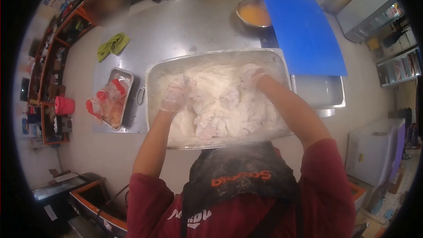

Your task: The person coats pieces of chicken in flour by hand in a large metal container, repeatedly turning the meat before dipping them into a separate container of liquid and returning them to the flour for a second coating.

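Observation:
A large metal tray [152, 101] holds white flour and several flour-coated pieces [211, 128] that look like meat. My left hand [177, 93], in a clear plastic glove dusted with flour, is in the left part of the tray beside the coated pieces; its fingers are blurred against the flour. Toward the tray's upper right, my right hand [253, 77], also gloved, reaches into the flour, with its fingertips partly buried. Whether either hand grips a piece cannot be made out.
Left of the tray, a smaller metal pan [128, 77] holds a red-marked plastic bag [110, 101]. A green cloth [113, 46] lies behind it. At the back right are a bowl of orange liquid [253, 14], a blue board [308, 31] and another metal container [319, 90].

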